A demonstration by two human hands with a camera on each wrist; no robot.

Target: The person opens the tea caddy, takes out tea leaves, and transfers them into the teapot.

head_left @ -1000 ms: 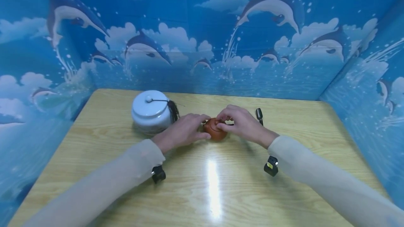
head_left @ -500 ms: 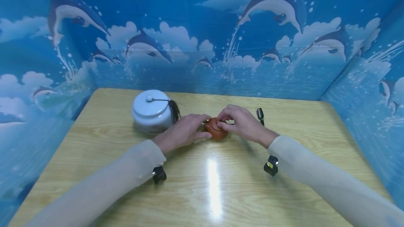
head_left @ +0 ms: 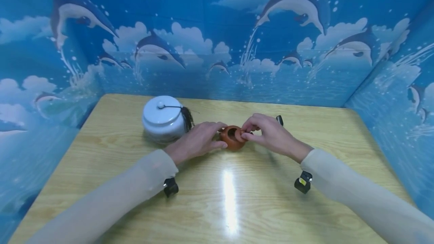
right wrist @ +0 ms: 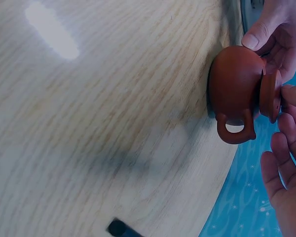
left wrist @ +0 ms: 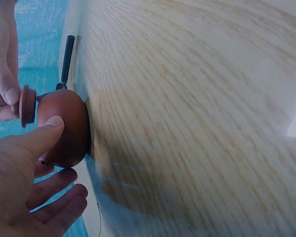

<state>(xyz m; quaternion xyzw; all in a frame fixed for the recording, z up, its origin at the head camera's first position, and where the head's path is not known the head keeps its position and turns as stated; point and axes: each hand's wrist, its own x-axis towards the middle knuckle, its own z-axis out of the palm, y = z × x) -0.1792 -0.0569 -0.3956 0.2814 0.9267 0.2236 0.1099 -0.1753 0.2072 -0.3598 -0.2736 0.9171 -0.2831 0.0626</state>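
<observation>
A small reddish-brown clay teapot (head_left: 234,146) stands on the table, its round mouth uncovered and dark inside. My left hand (head_left: 200,140) steadies it from the left, with the thumb on the near side of the body and the fingers reaching round the far side. My right hand (head_left: 271,134) pinches the teapot lid (right wrist: 270,96) by its knob between thumb and fingertips. The lid is tilted beside the mouth, at its right edge. In the right wrist view the looped handle (right wrist: 249,133) sticks out from the pot, below the lid.
A white lidded jar (head_left: 157,127) with a dark tassel (head_left: 187,119) stands left of the teapot, near my left hand. Behind my right wrist lies a slim black-handled item (left wrist: 67,59). Blue dolphin-print cloth (head_left: 217,82) walls the wooden table (head_left: 190,206) at the back and sides.
My right hand has lifted the lid off the teapot's mouth and moved it slightly to the right, baring the opening. My left hand has stayed in place on the pot.
</observation>
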